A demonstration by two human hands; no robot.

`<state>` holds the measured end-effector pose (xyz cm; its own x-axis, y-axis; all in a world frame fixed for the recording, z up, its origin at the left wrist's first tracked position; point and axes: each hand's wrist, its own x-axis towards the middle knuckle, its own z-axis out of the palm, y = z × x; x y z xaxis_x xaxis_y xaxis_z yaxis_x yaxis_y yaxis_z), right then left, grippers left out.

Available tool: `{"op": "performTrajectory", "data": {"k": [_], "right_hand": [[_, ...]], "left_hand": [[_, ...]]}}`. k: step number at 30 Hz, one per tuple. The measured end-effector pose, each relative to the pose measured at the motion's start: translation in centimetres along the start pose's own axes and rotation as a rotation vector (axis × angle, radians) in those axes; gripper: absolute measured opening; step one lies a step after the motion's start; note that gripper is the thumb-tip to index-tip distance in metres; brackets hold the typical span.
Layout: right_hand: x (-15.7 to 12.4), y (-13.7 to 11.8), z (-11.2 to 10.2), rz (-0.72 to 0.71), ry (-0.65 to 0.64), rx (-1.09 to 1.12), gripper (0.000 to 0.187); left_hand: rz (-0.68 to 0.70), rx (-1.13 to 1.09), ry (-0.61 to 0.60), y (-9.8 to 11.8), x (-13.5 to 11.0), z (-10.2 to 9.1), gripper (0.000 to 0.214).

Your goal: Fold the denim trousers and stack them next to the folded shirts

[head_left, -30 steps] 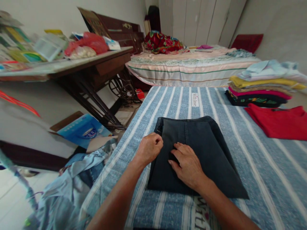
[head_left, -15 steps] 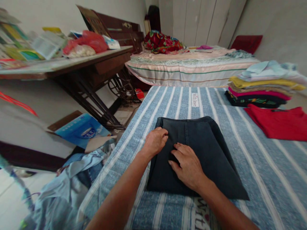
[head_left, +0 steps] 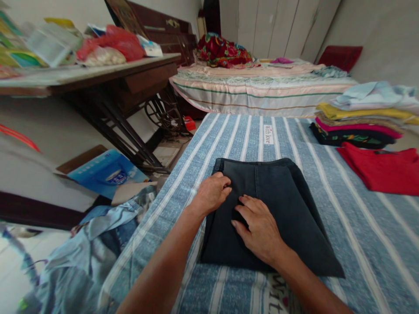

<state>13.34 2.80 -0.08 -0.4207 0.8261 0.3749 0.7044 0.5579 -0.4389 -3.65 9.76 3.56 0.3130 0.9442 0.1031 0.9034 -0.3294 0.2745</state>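
A pair of dark grey jeans (head_left: 281,192), folded into a flat packet, lies in the middle of the blue striped bed cover (head_left: 353,226). My left hand (head_left: 211,194) is at the packet's left edge near its top corner, fingers curled and closed on the cloth. On the near left part of the jeans rests my right hand (head_left: 258,229), fingers spread and slightly bent, pressing down with nothing in it. Its fingertips touch a dark crease in the fabric.
A stack of folded clothes (head_left: 360,120) and a flat red shirt (head_left: 382,172) lie at the bed's right. Light blue denim garments (head_left: 94,244) are heaped off the left edge. A cluttered sewing table (head_left: 98,78) stands left, another bed (head_left: 262,87) beyond.
My left hand has slid a little forward and to the right, from the side of the jeans onto their upper left edge. The right hand has stayed pressed in place.
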Motion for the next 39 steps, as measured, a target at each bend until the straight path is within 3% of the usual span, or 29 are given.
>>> {"op": "performTrajectory", "data": {"k": [6, 12, 16, 22, 29, 39], "right_hand": [[-0.1, -0.1, 0.0, 0.0, 0.022, -0.005, 0.023], [0.0, -0.1, -0.1, 0.012, 0.012, 0.006, 0.023], [0.0, -0.2, -0.2, 0.013, 0.014, 0.008, 0.023], [-0.1, -0.3, 0.0, 0.015, 0.027, 0.006, 0.023], [-0.2, -0.2, 0.2, 0.006, 0.037, -0.005, 0.022], [-0.2, -0.3, 0.3, 0.019, 0.044, 0.005, 0.022]], "left_hand": [[-0.004, 0.195, -0.043, 1.4, 0.2, -0.2, 0.018], [0.024, -0.139, 0.1, -0.5, 0.4, -0.4, 0.016], [0.013, -0.284, 0.126, -1.1, 0.1, -0.6, 0.015], [-0.156, -0.383, 0.24, -2.1, 0.4, -0.9, 0.014], [-0.132, -0.146, 0.279, -3.5, 2.7, -0.8, 0.017], [-0.174, 0.059, 0.175, -3.0, 4.2, -0.9, 0.024]]}}
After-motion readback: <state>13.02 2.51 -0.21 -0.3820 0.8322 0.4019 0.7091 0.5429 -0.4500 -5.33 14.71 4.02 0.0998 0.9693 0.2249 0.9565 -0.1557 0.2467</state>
